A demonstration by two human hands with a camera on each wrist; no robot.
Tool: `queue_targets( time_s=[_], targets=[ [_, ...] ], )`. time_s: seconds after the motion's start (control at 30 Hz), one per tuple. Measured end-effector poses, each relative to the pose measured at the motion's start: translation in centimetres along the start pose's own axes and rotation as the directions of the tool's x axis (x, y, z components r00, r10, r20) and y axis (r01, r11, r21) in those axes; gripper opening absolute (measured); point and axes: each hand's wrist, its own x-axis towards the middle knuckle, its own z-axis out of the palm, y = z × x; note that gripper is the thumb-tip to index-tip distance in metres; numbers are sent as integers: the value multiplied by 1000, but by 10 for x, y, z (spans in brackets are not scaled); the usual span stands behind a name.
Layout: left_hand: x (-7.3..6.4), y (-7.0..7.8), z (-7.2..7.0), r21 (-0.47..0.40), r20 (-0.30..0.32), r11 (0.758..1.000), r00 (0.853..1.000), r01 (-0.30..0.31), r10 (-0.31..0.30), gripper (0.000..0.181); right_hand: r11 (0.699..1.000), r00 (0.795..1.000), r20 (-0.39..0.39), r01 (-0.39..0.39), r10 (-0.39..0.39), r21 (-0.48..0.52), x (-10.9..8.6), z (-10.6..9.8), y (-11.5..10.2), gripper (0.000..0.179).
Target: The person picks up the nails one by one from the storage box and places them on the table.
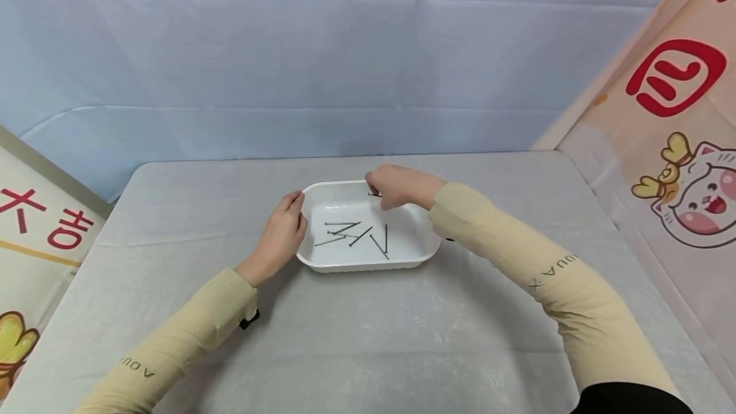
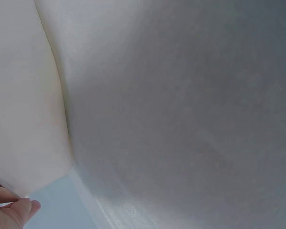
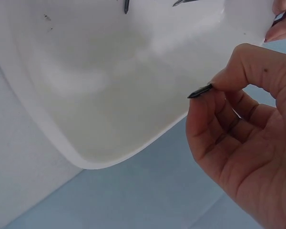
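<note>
A white rectangular tray point(image 1: 411, 235) with rounded corners sits in front of me, several dark nails point(image 1: 361, 236) scattered over its bottom. My left hand point(image 1: 278, 235) holds the tray's left rim, thumb toward the inside, the other fingers along the outer wall. Over the far part of the tray, my right hand point(image 1: 402, 185) pinches a single nail point(image 3: 200, 91) between thumb and index finger. That nail's pointed tip sticks out past the fingertips in the right wrist view. In the left wrist view only the left hand's fingertips point(image 2: 19, 212) show, at the lower left corner.
The tray stands on a table with a grey cover point(image 1: 368, 337). A pale blue cloth backdrop point(image 1: 345, 69) hangs behind it. Printed panels with red characters and cartoon figures stand at the left point(image 1: 40, 229) and right point(image 1: 678, 165).
</note>
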Motion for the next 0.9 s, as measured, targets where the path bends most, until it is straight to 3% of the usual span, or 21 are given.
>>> queue_targets(
  time_s=[0.9],
  targets=[
    [0, 3, -2, 3, 10, 1000, 1000, 9, -9, 40, 989, 982, -177, 84, -61, 122, -29, -8, 15, 20]
  ],
)
